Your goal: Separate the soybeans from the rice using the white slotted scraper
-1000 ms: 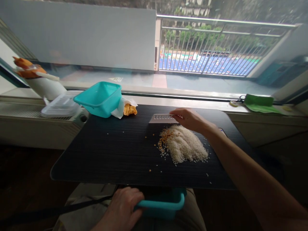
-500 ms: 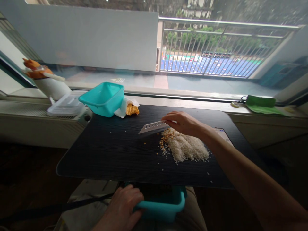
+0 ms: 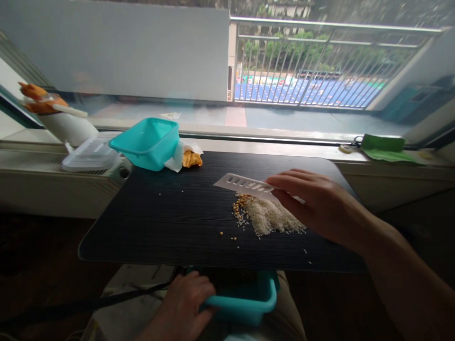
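Observation:
My right hand [image 3: 313,199] pinches the end of a flat, pale slotted strip [image 3: 231,182], like a thin plastic stencil, tilted above the grains. Below it on the dark table lies a heap of white rice [image 3: 268,218], with yellow kernels [image 3: 239,206] gathered along its left side. A few stray kernels [image 3: 221,233] and rice grains lie in front. Under the table's front edge my left hand [image 3: 190,296] is closed over the rim of a turquoise bin [image 3: 245,305] at my lap. The inside of that bin is dark, so its contents are unclear.
On the table's [image 3: 170,213] back left corner stands another turquoise bin [image 3: 145,144], beside a crumpled white and orange-yellow cloth or wrapper [image 3: 192,158]. A clear plastic lid [image 3: 90,154] rests on the radiator. A green cloth [image 3: 384,149] lies on the right sill.
My right hand has moved right and toward me with the strip, whose slotted face now shows more. Some kernels lie nearer the front edge. My left hand stays on the bin rim.

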Demonstrator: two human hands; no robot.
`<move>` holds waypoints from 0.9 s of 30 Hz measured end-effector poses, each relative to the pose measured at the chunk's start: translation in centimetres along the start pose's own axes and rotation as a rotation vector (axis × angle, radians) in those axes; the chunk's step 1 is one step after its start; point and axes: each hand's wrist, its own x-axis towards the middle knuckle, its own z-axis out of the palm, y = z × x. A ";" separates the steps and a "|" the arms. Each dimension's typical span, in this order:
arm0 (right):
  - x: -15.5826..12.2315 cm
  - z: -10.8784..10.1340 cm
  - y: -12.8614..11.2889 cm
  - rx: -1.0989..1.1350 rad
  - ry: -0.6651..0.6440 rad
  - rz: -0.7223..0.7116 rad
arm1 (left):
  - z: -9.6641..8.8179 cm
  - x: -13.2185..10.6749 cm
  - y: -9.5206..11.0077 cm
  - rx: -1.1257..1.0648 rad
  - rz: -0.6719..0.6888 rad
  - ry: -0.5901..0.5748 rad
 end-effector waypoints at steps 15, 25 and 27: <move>-9.9 1.7 -5.7 0.237 -0.118 0.299 | -0.2 -0.3 1.0 0.023 0.045 -0.030; -8.3 5.8 -7.3 0.218 0.115 0.516 | 0.5 -0.3 0.3 0.030 0.059 0.046; -8.6 6.5 -6.7 0.173 0.154 0.578 | 0.9 -0.3 -0.1 0.036 0.089 0.090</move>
